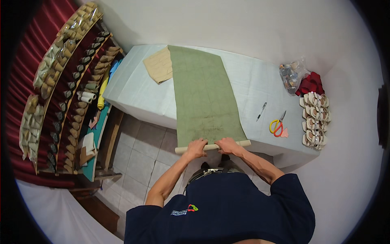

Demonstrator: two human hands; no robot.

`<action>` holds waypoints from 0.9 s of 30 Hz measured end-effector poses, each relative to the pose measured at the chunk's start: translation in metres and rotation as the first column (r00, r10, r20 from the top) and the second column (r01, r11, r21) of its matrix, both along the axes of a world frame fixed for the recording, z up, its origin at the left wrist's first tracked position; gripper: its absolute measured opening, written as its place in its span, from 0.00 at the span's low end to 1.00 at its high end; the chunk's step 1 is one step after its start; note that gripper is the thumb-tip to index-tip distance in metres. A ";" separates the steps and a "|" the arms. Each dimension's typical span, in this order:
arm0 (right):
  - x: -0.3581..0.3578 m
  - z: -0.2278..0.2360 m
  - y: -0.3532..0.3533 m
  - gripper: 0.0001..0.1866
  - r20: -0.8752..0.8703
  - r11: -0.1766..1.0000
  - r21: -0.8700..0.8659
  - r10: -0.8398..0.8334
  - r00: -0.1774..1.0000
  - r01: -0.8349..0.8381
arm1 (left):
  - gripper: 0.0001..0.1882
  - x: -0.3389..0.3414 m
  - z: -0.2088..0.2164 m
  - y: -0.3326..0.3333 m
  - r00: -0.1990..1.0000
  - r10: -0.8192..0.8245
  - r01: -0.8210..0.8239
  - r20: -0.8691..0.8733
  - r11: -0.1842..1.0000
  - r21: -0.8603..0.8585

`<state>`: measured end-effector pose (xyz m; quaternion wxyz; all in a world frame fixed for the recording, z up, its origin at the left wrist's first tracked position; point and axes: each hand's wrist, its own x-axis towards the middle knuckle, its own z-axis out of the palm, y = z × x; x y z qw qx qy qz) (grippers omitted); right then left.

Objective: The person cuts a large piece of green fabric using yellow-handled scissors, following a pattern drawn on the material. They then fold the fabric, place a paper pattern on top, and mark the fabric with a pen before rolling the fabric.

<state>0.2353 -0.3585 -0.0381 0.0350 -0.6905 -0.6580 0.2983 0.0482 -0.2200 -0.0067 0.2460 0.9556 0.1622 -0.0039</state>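
A long green sheet (205, 93), fabric or leather-like, lies across the white-covered table (138, 87) and reaches over its near edge. Its near end meets a thin cream roll (244, 143); whether this is a separate tube or the sheet's own pale underside rolled up, I cannot tell. My left hand (197, 148) is closed around the roll left of its middle. Close beside it, my right hand (228, 146) grips the same roll with curled fingers. Dark smudges mark the green surface just beyond my hands. A beige piece (157, 66) lies against the sheet's far left side.
On the table's right are a pen (262, 112), red-and-yellow-handled scissors (278, 125), a pink scrap (285, 133), several pale sandals (314, 120), red material (312, 83) and a filled plastic bag (291, 76). A shoe rack (61, 105) stands at the left, near a green bench (97, 138).
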 end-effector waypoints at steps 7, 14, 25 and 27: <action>0.013 0.013 0.022 0.22 -0.067 0.993 -0.098 0.059 0.996 -0.065 | 0.15 0.002 -0.019 0.000 0.973 0.055 -0.052 -0.224 0.999 0.017; 0.009 0.001 0.013 0.23 -0.003 0.999 -0.046 -0.010 1.000 0.010 | 0.18 0.008 -0.038 0.019 0.985 -0.064 0.036 -0.158 0.985 -0.171; 0.016 0.018 0.015 0.24 -0.191 0.907 0.416 0.017 0.981 0.065 | 0.25 -0.001 -0.021 0.031 0.995 -0.060 0.042 -0.077 0.975 -0.218; 0.020 0.026 0.020 0.25 -0.174 0.958 0.286 0.040 0.984 0.011 | 0.24 -0.002 -0.018 0.031 0.998 -0.065 0.058 -0.025 0.977 -0.205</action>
